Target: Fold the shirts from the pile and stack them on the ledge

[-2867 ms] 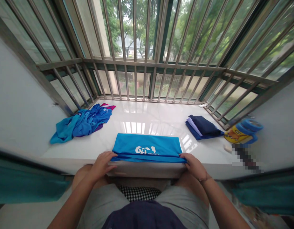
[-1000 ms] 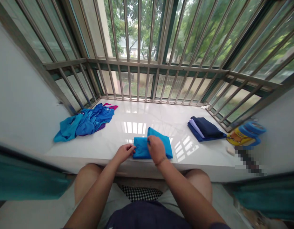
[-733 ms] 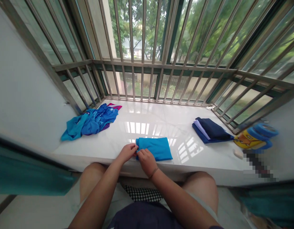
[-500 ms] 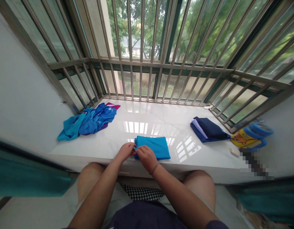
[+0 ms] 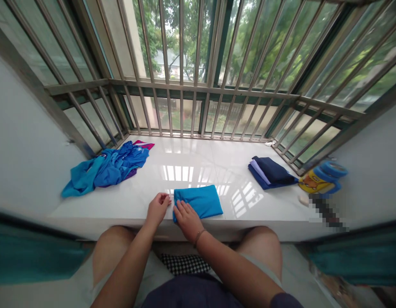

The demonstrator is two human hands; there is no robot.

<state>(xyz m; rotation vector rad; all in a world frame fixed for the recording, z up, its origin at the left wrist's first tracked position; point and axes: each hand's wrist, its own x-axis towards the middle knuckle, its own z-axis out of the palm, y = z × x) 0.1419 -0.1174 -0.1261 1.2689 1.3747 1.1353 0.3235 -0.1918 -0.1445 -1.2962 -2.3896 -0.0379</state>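
Observation:
A bright blue garment (image 5: 202, 201), folded into a flat rectangle, lies near the front edge of the white ledge. My right hand (image 5: 187, 219) rests on its left end, palm down with fingers stretched out. Small creases show in the fabric by those fingertips. My left hand (image 5: 157, 208) is just left of the garment, apart from it, with loosely bent fingers and nothing visible in them.
Crumpled blue and teal clothes (image 5: 120, 164) lie at the ledge's left. Folded dark clothes (image 5: 271, 171) are stacked at the right, beside a blue and yellow bottle (image 5: 324, 177). Metal window bars (image 5: 181, 90) close off the back of the ledge (image 5: 198, 158).
My left hand has moved off the garment to the left. My right hand has gone from fingering its left edge to lying flat on it. The garment is slightly turned and creased.

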